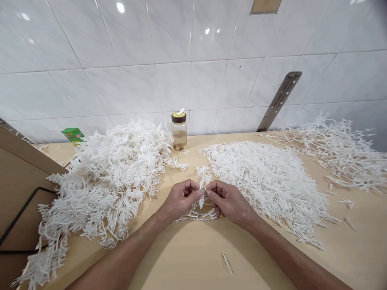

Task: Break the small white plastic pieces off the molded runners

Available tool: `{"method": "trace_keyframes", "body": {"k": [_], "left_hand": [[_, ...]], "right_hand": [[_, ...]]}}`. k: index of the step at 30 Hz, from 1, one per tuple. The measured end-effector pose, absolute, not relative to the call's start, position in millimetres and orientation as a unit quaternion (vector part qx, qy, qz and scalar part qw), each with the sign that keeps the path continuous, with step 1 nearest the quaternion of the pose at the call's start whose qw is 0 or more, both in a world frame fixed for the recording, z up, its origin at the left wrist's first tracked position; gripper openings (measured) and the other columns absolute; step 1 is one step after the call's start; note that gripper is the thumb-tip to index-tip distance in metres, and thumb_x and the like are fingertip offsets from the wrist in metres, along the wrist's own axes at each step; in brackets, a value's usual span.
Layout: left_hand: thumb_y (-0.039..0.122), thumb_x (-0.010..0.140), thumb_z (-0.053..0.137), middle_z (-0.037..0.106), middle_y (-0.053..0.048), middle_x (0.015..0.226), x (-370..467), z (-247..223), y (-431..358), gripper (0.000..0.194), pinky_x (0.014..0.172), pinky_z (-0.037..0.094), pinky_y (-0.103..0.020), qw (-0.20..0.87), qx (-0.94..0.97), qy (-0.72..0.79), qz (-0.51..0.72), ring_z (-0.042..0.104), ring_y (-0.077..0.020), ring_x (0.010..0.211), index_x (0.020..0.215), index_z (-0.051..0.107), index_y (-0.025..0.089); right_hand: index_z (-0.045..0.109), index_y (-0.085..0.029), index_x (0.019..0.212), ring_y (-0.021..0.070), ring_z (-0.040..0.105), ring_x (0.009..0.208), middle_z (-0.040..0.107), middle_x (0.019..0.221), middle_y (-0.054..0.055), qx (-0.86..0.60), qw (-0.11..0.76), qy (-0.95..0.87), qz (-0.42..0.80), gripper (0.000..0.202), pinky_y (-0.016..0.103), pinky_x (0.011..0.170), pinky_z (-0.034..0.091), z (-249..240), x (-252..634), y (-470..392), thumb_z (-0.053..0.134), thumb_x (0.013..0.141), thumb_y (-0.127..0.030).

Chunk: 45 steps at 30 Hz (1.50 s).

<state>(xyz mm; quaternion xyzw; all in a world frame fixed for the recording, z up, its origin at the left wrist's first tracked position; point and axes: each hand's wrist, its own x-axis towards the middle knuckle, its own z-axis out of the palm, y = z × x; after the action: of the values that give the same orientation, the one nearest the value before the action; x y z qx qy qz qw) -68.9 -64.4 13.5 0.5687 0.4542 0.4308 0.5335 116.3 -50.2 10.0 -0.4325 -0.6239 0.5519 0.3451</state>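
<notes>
Near the middle of the table my left hand [185,197] and my right hand [227,201] meet, thumbs and forefingers pinched on a small white branched piece [201,201]. Its lower end hangs between the hands. Just below it a thin white branching strand [199,216] curves over the tabletop, partly behind my right fingers. A large heap of frilly white pieces [111,173] lies left of my hands. On the right is a flatter pile of white branched pieces [269,181].
A lidded jar [179,133] of brownish liquid stands near the tiled wall, with a green box [73,135] further left. Looser white branches [341,149] lie far right. A metal strip [279,100] leans against the wall. Small sprigs [227,263] lie near the front of the table.
</notes>
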Motion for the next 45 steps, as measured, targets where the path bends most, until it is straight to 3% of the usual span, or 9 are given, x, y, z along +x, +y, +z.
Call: {"method": "trace_keyframes", "body": {"k": [14,23,31,37,45], "left_hand": [[0.041,0.077,0.070,0.055,0.001,0.065,-64,12,-68,0.028,0.052,0.036,-0.020,0.478,0.617,0.468,0.415,0.045,-0.0083,0.056,0.077,0.059,0.014],[0.026,0.082,0.061,0.053,0.002,0.065,-68,7,-65,0.013,0.056,0.037,-0.023,0.319,0.696,0.510,0.392,0.047,-0.0111,0.059,0.074,0.056,0.017],[0.018,0.085,0.055,0.054,0.001,0.070,-69,4,-66,0.006,0.059,0.038,-0.024,0.281,0.728,0.500,0.376,0.048,-0.0115,0.062,0.080,0.056,0.017],[0.021,0.087,0.056,0.057,-0.002,0.081,-69,3,-69,0.007,0.062,0.040,-0.024,0.229,0.772,0.472,0.358,0.052,-0.0131,0.070,0.089,0.062,0.018],[0.016,0.081,0.058,0.054,-0.001,0.074,-69,-3,-66,0.002,0.059,0.040,-0.024,0.175,0.771,0.505,0.348,0.051,-0.0130,0.066,0.079,0.058,0.017]], "right_hand": [[0.061,-0.020,0.089,0.0092,0.049,0.039,0.054,0.053,-0.006,-0.457,0.343,-0.611,0.548,0.024,0.022,0.039,0.042,0,113,-49,0.058,0.087,-0.045],[0.064,-0.022,0.091,0.0116,0.053,0.045,0.062,0.065,-0.001,-0.471,0.352,-0.661,0.466,0.022,0.024,0.043,0.045,-2,114,-50,0.058,0.087,-0.043],[0.063,-0.022,0.090,0.0113,0.052,0.044,0.062,0.067,-0.001,-0.462,0.346,-0.670,0.466,0.020,0.025,0.043,0.045,0,113,-51,0.056,0.088,-0.041],[0.060,-0.021,0.091,0.0108,0.052,0.045,0.060,0.066,-0.002,-0.458,0.343,-0.666,0.479,0.016,0.024,0.043,0.045,-1,112,-50,0.056,0.087,-0.037],[0.065,-0.021,0.090,0.0125,0.059,0.056,0.066,0.071,0.000,-0.466,0.338,-0.717,0.392,0.013,0.023,0.050,0.046,-1,115,-48,0.055,0.085,-0.026]]}}
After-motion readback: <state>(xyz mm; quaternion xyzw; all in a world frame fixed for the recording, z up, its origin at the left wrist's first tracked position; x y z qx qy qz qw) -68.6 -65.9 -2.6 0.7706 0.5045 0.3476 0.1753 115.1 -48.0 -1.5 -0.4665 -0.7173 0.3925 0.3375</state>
